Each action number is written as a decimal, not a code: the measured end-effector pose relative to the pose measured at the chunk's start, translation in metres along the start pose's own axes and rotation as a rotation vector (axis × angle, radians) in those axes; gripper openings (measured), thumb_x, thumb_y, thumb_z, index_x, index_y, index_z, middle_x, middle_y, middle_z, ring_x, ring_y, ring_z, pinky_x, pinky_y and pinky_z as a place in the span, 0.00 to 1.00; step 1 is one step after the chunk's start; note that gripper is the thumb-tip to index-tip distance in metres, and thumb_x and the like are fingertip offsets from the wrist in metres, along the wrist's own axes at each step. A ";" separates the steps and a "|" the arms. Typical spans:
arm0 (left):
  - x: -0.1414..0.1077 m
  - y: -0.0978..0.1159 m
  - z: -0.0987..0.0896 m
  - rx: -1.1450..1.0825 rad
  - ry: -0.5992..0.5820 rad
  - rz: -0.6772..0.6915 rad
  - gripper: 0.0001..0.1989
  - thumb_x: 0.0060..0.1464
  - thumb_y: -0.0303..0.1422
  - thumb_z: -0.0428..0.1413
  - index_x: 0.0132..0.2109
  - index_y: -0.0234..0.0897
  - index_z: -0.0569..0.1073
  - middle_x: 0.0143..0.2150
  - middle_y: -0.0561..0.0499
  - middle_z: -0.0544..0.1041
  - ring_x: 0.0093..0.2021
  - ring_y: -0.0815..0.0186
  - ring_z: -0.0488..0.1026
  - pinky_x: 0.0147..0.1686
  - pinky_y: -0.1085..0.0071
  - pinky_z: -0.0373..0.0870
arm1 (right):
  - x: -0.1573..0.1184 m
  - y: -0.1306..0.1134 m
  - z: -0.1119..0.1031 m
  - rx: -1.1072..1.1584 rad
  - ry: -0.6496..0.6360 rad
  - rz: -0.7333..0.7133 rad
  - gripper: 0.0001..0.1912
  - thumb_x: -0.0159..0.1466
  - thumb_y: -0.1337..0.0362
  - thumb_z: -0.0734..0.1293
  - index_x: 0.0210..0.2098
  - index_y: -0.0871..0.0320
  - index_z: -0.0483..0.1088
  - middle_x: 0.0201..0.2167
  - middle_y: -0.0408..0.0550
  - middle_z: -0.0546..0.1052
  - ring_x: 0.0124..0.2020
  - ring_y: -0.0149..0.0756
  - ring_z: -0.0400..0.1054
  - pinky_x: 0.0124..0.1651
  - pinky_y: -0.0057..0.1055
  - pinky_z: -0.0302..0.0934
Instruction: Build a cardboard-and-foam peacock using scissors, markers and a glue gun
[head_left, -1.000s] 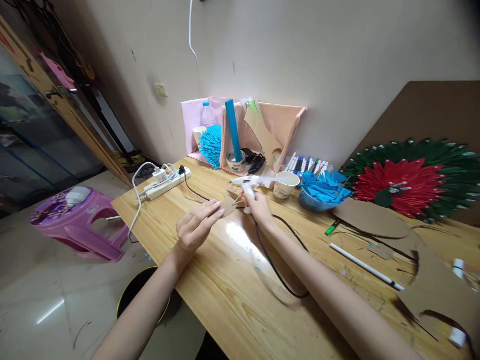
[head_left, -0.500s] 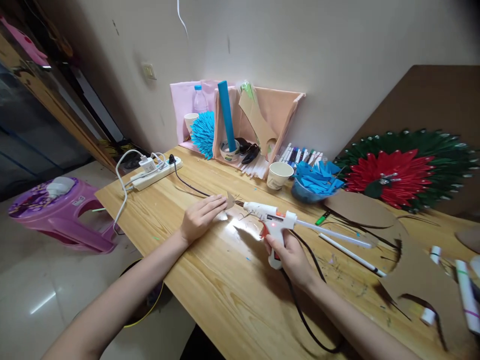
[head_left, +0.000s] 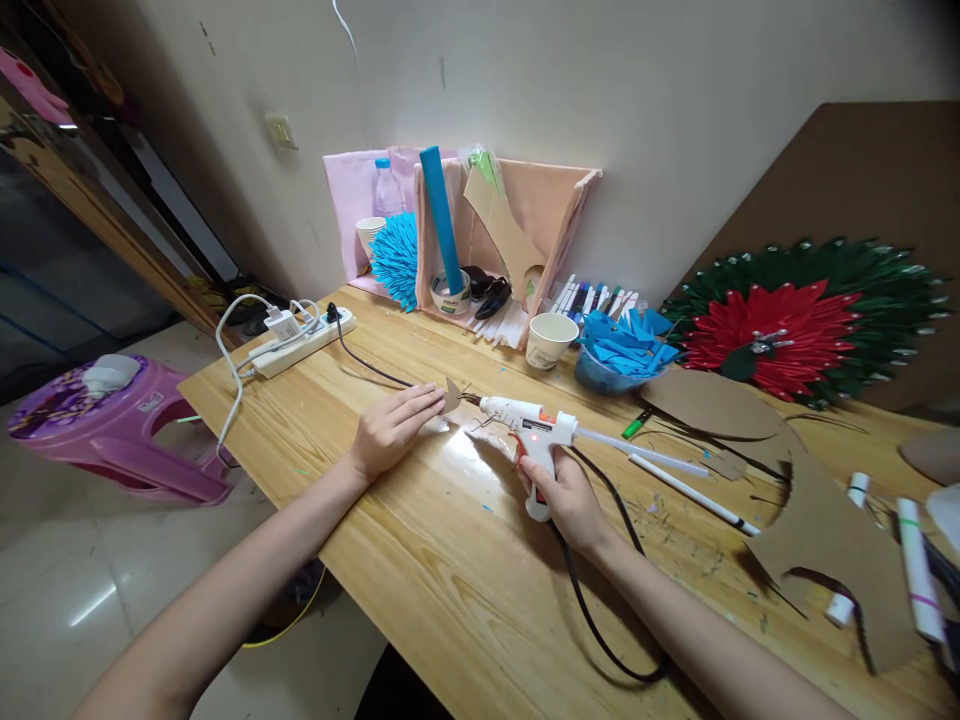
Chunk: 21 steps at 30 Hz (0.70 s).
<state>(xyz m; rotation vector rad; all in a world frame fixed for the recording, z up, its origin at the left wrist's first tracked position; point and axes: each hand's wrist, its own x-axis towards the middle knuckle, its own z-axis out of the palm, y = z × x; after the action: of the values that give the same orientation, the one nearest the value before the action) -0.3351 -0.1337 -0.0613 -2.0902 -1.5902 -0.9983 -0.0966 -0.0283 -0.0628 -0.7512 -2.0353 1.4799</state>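
My right hand is wrapped round the handle of a white glue gun, with fingers at its red trigger. A translucent glue stick juts from the gun's back end. The gun's nozzle points left, close to a small pointed cardboard piece. This piece pokes out from the fingertips of my left hand, whose fingers are pressed together over it, low above the table. The thumb is hidden. Thin strings of glue hang about the nozzle.
A plugged-in power strip lies at the left edge, and the gun's black cord loops in front. Behind stand a paper cup and a bowl of blue pieces. Cut cardboard and markers lie right. A pink stool stands left.
The whole view has shifted slightly, so things sit a little further left and higher. Both hands keep their holds, and the nozzle stays by the cardboard piece.
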 end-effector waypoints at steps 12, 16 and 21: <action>-0.001 0.001 0.003 -0.169 0.001 -0.078 0.16 0.57 0.25 0.50 0.50 0.43 0.72 0.50 0.50 0.75 0.55 0.64 0.68 0.55 0.61 0.67 | -0.001 0.002 0.001 0.015 -0.051 0.017 0.12 0.61 0.54 0.58 0.30 0.58 0.61 0.21 0.41 0.64 0.22 0.31 0.59 0.26 0.28 0.56; -0.001 0.000 0.002 -0.059 -0.011 -0.021 0.17 0.57 0.24 0.49 0.51 0.42 0.71 0.51 0.49 0.75 0.55 0.65 0.68 0.54 0.61 0.68 | -0.001 0.003 0.001 0.024 -0.055 0.024 0.12 0.61 0.55 0.58 0.30 0.57 0.61 0.20 0.40 0.64 0.21 0.31 0.59 0.25 0.27 0.55; -0.002 0.000 0.002 -0.035 -0.029 -0.005 0.17 0.58 0.24 0.48 0.52 0.41 0.70 0.51 0.49 0.75 0.56 0.64 0.67 0.54 0.61 0.68 | -0.001 0.001 0.001 0.017 -0.066 0.017 0.13 0.61 0.54 0.58 0.28 0.57 0.60 0.19 0.39 0.63 0.21 0.31 0.59 0.25 0.27 0.55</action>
<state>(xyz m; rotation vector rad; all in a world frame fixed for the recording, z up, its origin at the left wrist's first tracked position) -0.3347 -0.1337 -0.0639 -2.1350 -1.6035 -1.0087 -0.0964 -0.0292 -0.0645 -0.7233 -2.0674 1.5489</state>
